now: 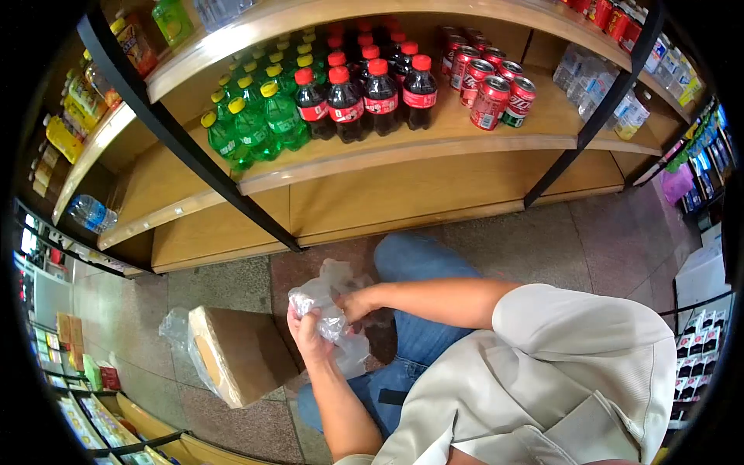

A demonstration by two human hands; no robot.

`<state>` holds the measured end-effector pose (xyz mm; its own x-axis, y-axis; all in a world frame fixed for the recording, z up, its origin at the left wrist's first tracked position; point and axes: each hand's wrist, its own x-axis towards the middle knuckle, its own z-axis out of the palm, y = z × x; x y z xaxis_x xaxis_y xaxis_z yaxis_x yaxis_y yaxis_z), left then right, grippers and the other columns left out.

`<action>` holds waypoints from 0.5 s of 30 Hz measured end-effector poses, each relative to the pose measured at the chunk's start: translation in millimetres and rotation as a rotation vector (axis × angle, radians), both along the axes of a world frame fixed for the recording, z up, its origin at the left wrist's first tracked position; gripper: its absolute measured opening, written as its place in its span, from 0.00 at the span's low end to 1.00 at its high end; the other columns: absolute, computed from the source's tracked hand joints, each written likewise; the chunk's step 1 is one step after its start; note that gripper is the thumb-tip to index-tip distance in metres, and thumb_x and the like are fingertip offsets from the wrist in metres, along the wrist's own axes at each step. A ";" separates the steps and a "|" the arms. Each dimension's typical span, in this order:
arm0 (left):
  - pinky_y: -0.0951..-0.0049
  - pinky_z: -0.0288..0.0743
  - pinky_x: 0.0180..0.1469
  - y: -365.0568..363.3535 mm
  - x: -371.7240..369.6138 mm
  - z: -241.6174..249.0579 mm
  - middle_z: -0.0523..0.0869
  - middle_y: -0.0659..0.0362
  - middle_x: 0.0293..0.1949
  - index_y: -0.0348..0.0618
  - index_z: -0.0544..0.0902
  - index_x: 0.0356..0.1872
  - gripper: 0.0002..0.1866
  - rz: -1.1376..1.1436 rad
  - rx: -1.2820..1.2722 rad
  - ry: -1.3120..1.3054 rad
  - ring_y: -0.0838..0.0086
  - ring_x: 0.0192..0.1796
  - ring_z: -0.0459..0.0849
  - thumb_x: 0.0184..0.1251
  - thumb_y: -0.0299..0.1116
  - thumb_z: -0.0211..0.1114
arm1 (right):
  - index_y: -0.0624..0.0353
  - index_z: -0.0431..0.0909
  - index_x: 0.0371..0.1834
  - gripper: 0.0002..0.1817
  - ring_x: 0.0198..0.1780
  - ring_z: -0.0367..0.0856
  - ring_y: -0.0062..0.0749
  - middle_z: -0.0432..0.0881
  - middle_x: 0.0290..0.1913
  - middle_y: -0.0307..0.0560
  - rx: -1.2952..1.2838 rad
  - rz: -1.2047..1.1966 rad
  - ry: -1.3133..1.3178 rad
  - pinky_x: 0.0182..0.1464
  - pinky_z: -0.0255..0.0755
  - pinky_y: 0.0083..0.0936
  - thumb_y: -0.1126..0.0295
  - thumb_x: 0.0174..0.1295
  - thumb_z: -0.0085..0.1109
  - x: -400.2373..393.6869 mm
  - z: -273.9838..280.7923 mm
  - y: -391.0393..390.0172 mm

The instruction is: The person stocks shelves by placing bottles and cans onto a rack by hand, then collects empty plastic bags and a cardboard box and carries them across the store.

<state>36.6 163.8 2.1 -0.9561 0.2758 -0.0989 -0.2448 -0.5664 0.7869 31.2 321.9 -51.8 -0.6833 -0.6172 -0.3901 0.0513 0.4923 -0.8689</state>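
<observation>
A crumpled clear plastic bag [353, 353] is bunched up between my two hands, above my bent legs. My left hand [307, 333] is closed around its near left side, the thumb pressed on the shiny plastic. From the right, my right hand [356, 304] grips the other side of it, fingertips partly covered by the folds. What the bag may contain cannot be made out. On the floor to the left of my hands stands a brown cardboard box [267, 353], with loose clear plastic [177, 329] sticking out at its far side.
Ahead is a wooden shelf [434, 159] carrying green soda bottles [252, 128], red-capped cola bottles [345, 101] and red cans [490, 101]. Black posts [186, 163] frame it. A water bottle [93, 213] lies on the left shelf. Wrapped clear bottles [589, 85] stand at right.
</observation>
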 end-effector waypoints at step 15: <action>0.66 0.82 0.44 -17.8 -24.1 -22.1 0.84 0.55 0.38 0.36 0.77 0.42 0.14 0.050 -0.045 -0.022 0.68 0.38 0.85 0.52 0.20 0.56 | 0.59 0.84 0.39 0.12 0.38 0.84 0.49 0.83 0.36 0.55 0.127 -0.624 0.747 0.43 0.78 0.40 0.65 0.57 0.61 59.5 205.0 113.6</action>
<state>12.5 145.9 -20.0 -0.9660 0.2228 -0.1310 -0.2345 -0.5427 0.8065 90.7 435.5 153.3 -0.9706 -0.0449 0.2366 -0.2073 0.6556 -0.7261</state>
